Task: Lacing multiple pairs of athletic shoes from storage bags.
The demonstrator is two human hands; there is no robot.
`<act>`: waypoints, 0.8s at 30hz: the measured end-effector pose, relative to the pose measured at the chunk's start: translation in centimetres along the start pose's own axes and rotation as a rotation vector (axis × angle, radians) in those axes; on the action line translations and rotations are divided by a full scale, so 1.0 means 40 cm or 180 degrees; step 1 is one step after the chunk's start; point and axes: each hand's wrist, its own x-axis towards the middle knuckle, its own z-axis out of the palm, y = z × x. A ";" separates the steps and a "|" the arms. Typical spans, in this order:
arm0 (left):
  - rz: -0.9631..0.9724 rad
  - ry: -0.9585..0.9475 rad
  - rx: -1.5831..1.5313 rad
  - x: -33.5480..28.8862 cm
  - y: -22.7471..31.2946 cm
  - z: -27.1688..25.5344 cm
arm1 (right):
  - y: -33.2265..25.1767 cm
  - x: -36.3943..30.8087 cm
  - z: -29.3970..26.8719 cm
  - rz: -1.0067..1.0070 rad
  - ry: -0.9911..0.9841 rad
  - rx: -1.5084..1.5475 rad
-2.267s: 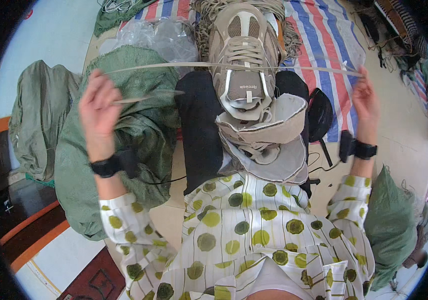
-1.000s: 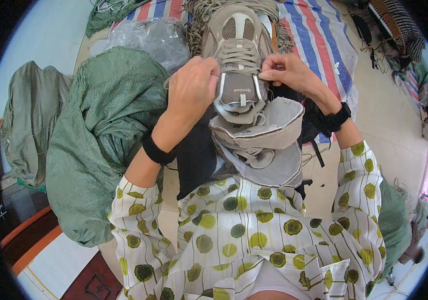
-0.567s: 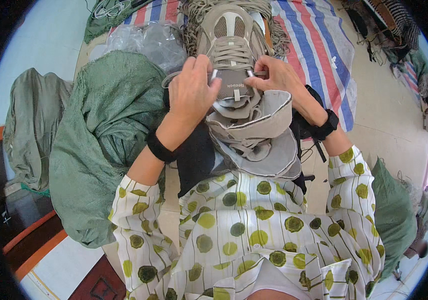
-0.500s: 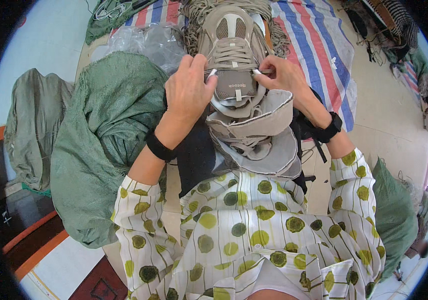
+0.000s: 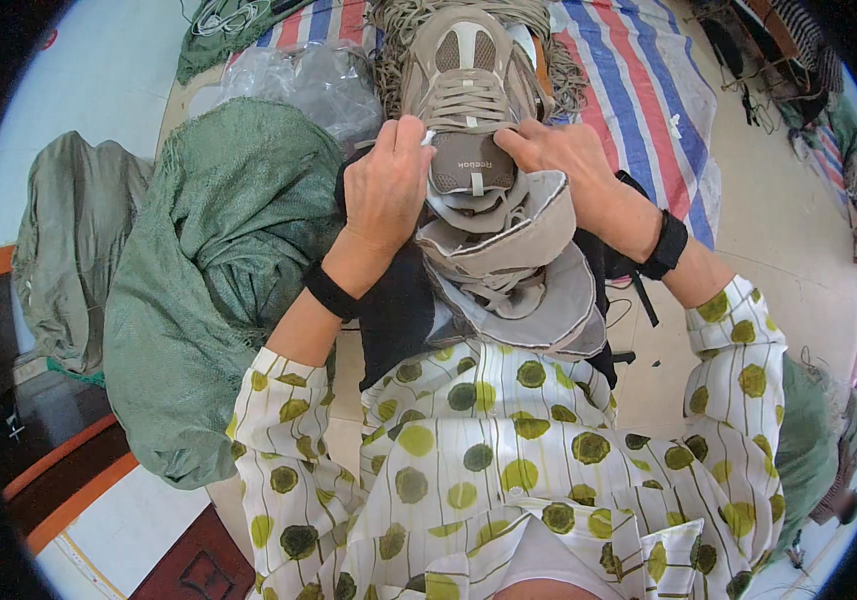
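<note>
Far left: green woven sack, bulging, well within reach of left arm. Left hand: fingers curled, thumb and fingertips pinched closed on left edge of sneaker's opening; black band on wrist. Centre: beige-brown sneaker, laced, toe pointing away from person, pale shoe uppers stacked nearer lap. Right hand: fingers bent, thumb touching sneaker beside tongue; cannot tell what fingertips grip. Farther right: striped sheet on floor.
</note>
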 end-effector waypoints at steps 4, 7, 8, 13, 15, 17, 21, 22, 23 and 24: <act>0.0204 -0.0013 -0.0068 -0.002 0.004 0.008 | 0.035 0.016 0.026 -0.0728 0.0727 -0.0092; -0.0108 0.0016 -0.0799 -0.003 0.014 -0.004 | 0.059 0.020 0.024 -0.0269 0.0938 0.1419; -0.0077 0.0011 -0.0802 0.003 0.011 -0.001 | 0.077 0.038 0.020 -0.0562 0.1712 0.1688; -0.0145 -0.0128 -0.0822 0.014 -0.007 -0.017 | 0.070 0.073 -0.061 -0.0012 0.1521 0.3151; -0.0265 -0.0139 -0.0697 0.020 -0.007 -0.022 | 0.077 0.074 -0.063 0.0098 0.1692 0.3280; -0.0398 -0.0306 -0.0736 0.036 0.009 -0.013 | 0.104 0.029 -0.070 0.0355 0.1802 0.3212; -0.0516 -0.0495 -0.0590 0.055 0.037 0.009 | 0.160 -0.050 -0.039 0.0671 0.1775 0.3609; -0.0545 -0.0520 -0.0556 0.062 0.042 0.019 | 0.176 -0.077 -0.037 0.0778 0.1826 0.3571; -0.0430 -0.0370 -0.0338 0.039 0.013 -0.016 | 0.165 -0.071 -0.053 0.0733 0.1849 0.3812; -0.0325 -0.0389 -0.0201 0.031 0.029 -0.026 | 0.175 -0.078 -0.044 0.0818 0.1864 0.4006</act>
